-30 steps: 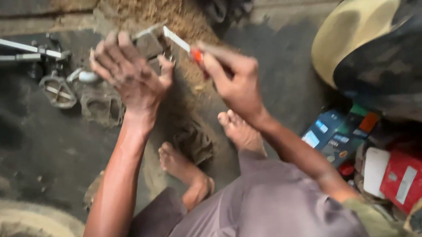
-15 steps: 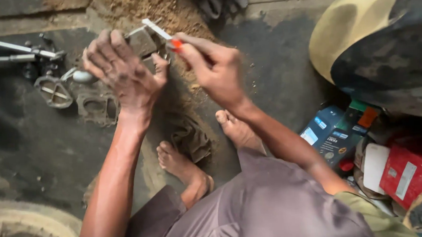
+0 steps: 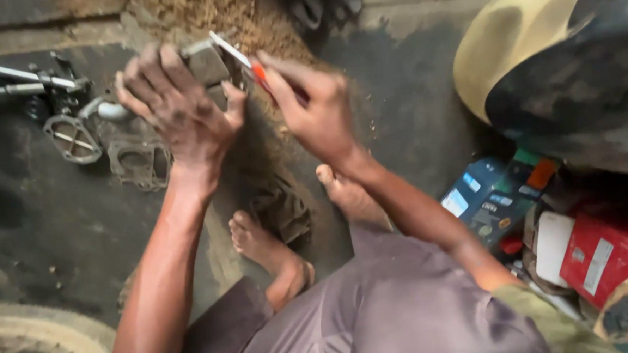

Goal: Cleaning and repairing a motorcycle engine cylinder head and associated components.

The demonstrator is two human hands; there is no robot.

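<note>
Dim, soft daylight, muted shadows, motion blur, smeared detail throughout

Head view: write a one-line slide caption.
Left hand grips a grey metal part; right hand holds a red-handled tool against it.

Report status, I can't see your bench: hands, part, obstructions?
Left hand grips grey metal part. Right hand holds red-handled tool against it. Nothing between them.

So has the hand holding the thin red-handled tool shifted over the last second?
Yes. The right hand with the red-handled tool moved left, away from the blue carton.
</note>
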